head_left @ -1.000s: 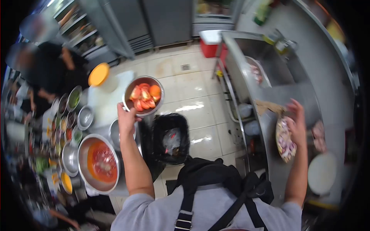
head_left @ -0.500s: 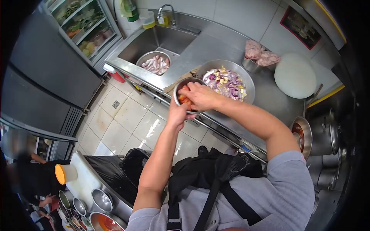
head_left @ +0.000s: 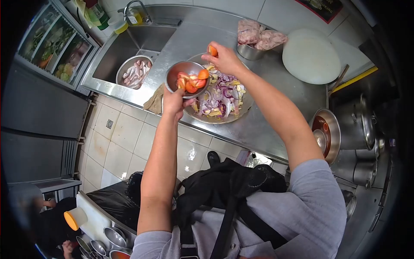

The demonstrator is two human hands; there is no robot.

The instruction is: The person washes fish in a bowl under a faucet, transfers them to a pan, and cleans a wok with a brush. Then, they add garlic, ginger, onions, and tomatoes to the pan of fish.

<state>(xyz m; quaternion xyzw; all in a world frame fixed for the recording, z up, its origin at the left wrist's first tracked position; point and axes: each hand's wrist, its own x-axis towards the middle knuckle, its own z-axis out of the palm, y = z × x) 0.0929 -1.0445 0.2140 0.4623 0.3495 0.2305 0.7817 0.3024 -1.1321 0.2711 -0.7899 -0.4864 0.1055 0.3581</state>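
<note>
My left hand point(head_left: 174, 103) grips the rim of a small metal bowl point(head_left: 172, 71) with tomato pieces point(head_left: 189, 83) in it, tilted a little over the left part of a large round pan point(head_left: 215, 121). In that pan lie sliced purple onions point(head_left: 219, 95) and yellowish pieces. Above the pan's far edge, my right hand point(head_left: 226, 60) is closed on an orange-red tomato piece point(head_left: 212, 50). A brown cloth point(head_left: 154, 102) lies on the counter's front edge, left of the pan.
Left of the counter point(head_left: 189, 39), the sink point(head_left: 151, 39) holds a bowl of raw meat point(head_left: 136, 74). Bagged meat point(head_left: 269, 39) and a white round board point(head_left: 311, 56) stand behind right. Pots point(head_left: 351, 125) are at right. Another person point(head_left: 56, 220) is at lower left.
My right hand has come out of the small bowl with a tomato piece and moved beyond the pan. My left hand has brought the bowl over the pan's edge. The view has shifted.
</note>
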